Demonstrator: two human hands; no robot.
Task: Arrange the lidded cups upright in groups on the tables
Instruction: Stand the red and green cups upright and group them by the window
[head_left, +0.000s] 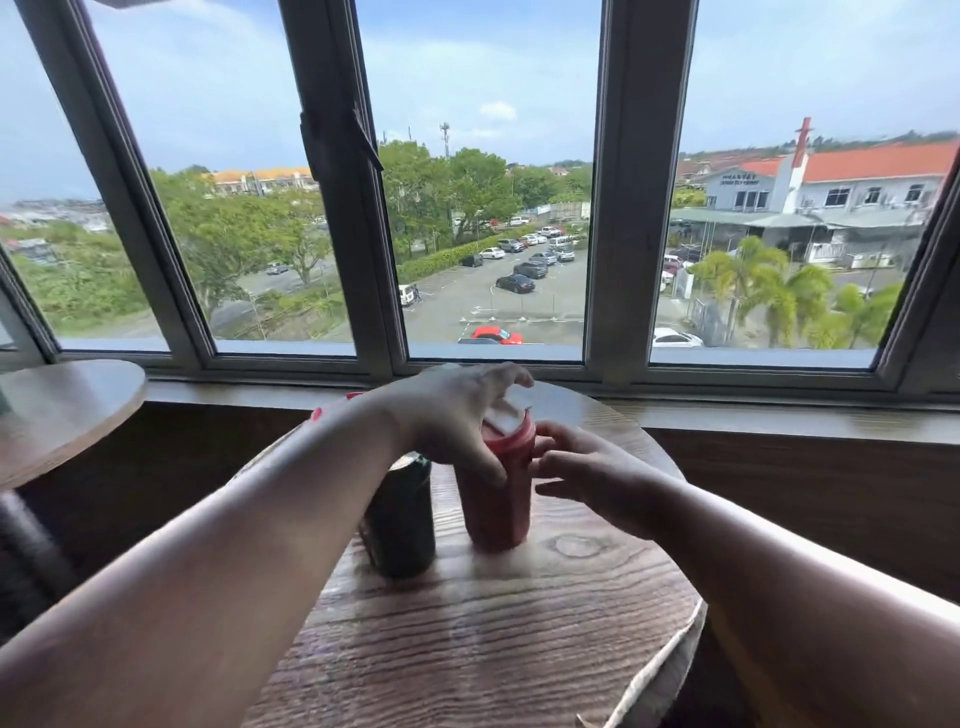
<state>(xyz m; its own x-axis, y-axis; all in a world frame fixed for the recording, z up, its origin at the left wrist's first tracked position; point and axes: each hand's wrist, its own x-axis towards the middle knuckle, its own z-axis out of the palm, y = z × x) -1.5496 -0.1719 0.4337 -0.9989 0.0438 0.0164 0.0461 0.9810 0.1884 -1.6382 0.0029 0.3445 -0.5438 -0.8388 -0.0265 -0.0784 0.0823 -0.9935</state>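
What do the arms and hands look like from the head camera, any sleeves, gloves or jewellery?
Both forearms are bare as far as the picture shows, with no sleeves in view. The left hand and right hand wear no gloves, and no rings, watch or bracelet show. Motion blur softens finer detail.

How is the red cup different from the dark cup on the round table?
The red cup is red with a white lid; the dark cup is almost black. The left hand grips the red cup's top and the right hand touches its side; the dark cup stands free. Both stand upright, side by side.
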